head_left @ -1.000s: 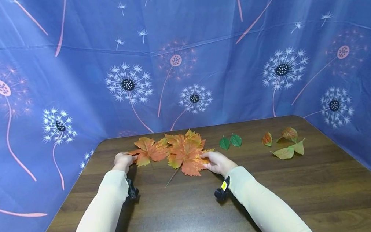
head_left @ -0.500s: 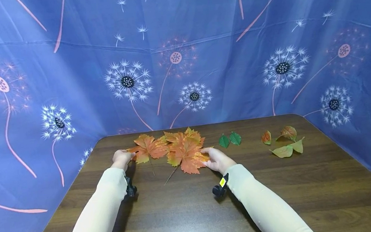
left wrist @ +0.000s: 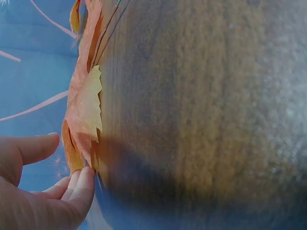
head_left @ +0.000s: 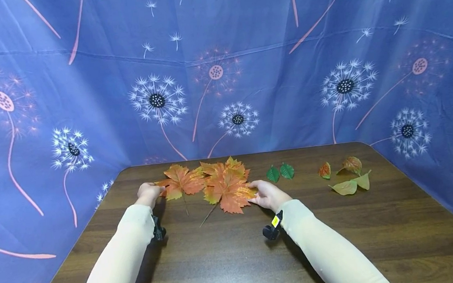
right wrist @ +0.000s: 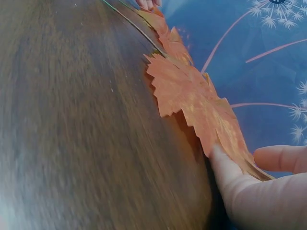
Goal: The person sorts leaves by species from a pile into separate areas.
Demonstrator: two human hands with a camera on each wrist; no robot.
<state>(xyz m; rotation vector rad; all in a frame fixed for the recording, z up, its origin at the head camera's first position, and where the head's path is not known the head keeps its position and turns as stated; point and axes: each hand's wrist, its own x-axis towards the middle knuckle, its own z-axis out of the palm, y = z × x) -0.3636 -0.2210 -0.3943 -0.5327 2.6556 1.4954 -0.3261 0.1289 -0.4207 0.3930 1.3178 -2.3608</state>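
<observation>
Two orange-yellow artificial maple leaves lie side by side near the table's far edge in the head view: a left maple leaf [head_left: 181, 180] and a larger-looking right cluster of maple leaf [head_left: 230, 188], their thin stems pointing toward me. My left hand [head_left: 149, 194] is at the left leaf's outer tip. In the left wrist view its fingertips [left wrist: 85, 178] touch that tip, while another digit stands apart from it. My right hand [head_left: 269, 195] pinches the right leaf's edge; in the right wrist view the edge passes between thumb [right wrist: 223, 165] and a finger.
Two small green leaves [head_left: 280, 172] lie right of the maple leaves. Farther right are a small reddish leaf [head_left: 324, 170], a brownish leaf [head_left: 351, 164] and pale green leaves [head_left: 348, 187]. A blue dandelion-print cloth [head_left: 279, 101] hangs behind the wooden table [head_left: 221, 268].
Both hands stay at the outer edges of the maple leaves with barely any movement. The head view shifts slightly; the other leaves keep their places.
</observation>
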